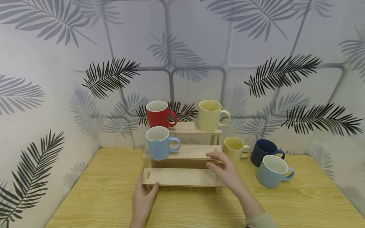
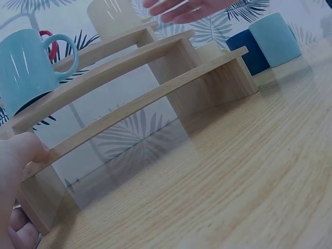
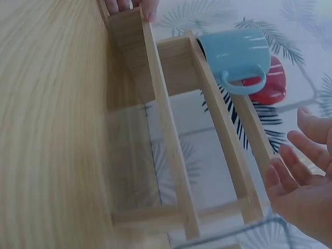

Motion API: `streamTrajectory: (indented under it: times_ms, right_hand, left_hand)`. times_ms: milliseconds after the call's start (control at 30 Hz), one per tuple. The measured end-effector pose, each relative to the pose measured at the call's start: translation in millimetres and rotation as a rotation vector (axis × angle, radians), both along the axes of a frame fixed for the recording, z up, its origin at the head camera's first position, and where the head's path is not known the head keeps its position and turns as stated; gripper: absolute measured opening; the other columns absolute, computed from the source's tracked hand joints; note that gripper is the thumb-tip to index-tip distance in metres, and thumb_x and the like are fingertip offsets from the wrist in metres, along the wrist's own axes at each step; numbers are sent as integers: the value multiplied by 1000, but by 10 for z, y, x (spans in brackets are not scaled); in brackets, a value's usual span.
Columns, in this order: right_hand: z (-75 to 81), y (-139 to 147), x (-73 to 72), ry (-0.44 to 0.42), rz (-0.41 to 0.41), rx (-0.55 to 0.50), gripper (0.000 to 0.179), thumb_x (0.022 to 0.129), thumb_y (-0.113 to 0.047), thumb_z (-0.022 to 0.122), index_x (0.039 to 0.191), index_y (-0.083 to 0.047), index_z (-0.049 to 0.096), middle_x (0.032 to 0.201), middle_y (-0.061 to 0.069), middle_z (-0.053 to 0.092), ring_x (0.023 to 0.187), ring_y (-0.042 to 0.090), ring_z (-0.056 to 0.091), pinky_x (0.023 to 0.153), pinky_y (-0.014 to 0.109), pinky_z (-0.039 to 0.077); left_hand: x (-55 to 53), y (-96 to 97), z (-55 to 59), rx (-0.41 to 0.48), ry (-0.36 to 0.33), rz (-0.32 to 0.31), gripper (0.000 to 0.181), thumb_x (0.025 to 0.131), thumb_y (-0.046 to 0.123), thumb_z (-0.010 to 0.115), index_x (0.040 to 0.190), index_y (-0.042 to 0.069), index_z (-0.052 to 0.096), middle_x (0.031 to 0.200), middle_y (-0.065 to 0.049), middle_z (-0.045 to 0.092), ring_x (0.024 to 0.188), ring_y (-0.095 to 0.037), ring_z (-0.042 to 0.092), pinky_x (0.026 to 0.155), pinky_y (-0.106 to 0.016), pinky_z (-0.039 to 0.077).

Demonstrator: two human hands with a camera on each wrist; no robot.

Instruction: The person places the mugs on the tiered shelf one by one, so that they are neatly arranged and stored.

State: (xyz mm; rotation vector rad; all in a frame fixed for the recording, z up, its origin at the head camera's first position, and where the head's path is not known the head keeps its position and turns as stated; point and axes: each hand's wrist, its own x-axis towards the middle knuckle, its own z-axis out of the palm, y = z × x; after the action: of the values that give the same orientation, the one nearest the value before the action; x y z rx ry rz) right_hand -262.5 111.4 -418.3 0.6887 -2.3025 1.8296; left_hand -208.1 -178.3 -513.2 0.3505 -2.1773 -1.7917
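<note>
A three-tier wooden step rack (image 1: pixel 182 177) stands on the table. My left hand (image 1: pixel 142 199) grips the left end of its lowest step, thumb (image 2: pixel 33 148) on the board and fingers round the side panel. My right hand (image 1: pixel 228 174) is held by the rack's right side with its fingers loosely bent and nothing in them. On the top tier sit a red mug (image 1: pixel 157 117) at the left and a cream-yellow mug (image 1: pixel 209 117) at the right. At the left of the middle tier is a light blue mug (image 1: pixel 158 147). The lowest step bears nothing.
Right of the rack, a second yellow mug (image 1: pixel 232 150), a dark blue mug (image 1: pixel 262 152) and another light blue mug (image 1: pixel 271 172) stand on the wood-grain table (image 1: pixel 99 190). A leaf-patterned wall (image 1: pixel 194 41) rises behind the table.
</note>
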Motion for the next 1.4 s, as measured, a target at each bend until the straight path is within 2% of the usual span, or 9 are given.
streamTrajectory:
  times_ms: [133,267,500,800,967,1100,1200,1300,1400]
  right_hand:
    - [-56,177,90,2,-65,50,27,91,-15,66,116,-3,64,118,12,59,111,31,53,94,32,48]
    - [-99,341,139,50,-104,74,26,92,-11,65,116,-1,64,117,12,61,107,26,54,89,28,50]
    - [-113,608,209,150,-212,127,21,90,-8,67,111,-3,68,102,5,66,93,6,59,78,21,53]
    - [-135,844,201,172,-255,148,21,92,-6,64,112,-1,66,109,12,64,95,3,58,79,13,50]
    - [-126,1010,173,259,-303,167,25,89,2,65,113,4,64,109,9,64,97,-1,56,81,10,48]
    - [-116,1198,162,311,-414,217,26,90,1,65,115,5,63,112,13,62,99,-8,49,84,6,43]
    - [-134,1356,146,324,-537,248,26,90,-3,65,115,5,63,114,17,59,99,-11,43,85,2,37]
    - [-191,1533,114,298,-662,274,26,92,-7,64,116,4,63,117,19,56,102,-4,42,85,2,31]
    - [-261,1711,96,218,-734,286,29,96,-12,58,121,4,60,120,22,53,106,13,45,84,7,28]
  left_hand:
    - [2,6,8,-1,-6,-5,96,86,34,73,153,3,12,150,-30,21,137,-41,25,111,-46,28]
    - [12,8,25,-3,-15,-8,98,86,37,72,153,3,10,150,-31,20,137,-42,25,111,-47,28]
    - [9,1,23,0,-27,-11,99,86,38,72,153,3,9,152,-30,17,137,-42,23,110,-47,28]
    - [2,-7,14,-32,-27,0,98,86,40,72,153,3,11,151,-30,19,136,-43,25,109,-49,30]
    - [7,-2,20,-17,-28,-12,99,86,41,72,153,4,10,151,-30,19,136,-43,25,109,-49,30]
    - [2,-8,13,-5,-28,-13,99,85,41,72,153,4,10,152,-30,18,136,-43,25,109,-49,30]
    - [-2,-10,6,-4,-27,-11,99,86,40,72,153,4,9,151,-30,17,136,-44,25,109,-49,29]
    - [1,-8,4,-11,-29,-10,98,86,41,71,153,5,10,152,-30,16,136,-45,24,109,-49,30]
    - [8,-3,11,-18,-38,-9,99,86,43,71,153,5,10,153,-29,12,136,-46,23,110,-49,29]
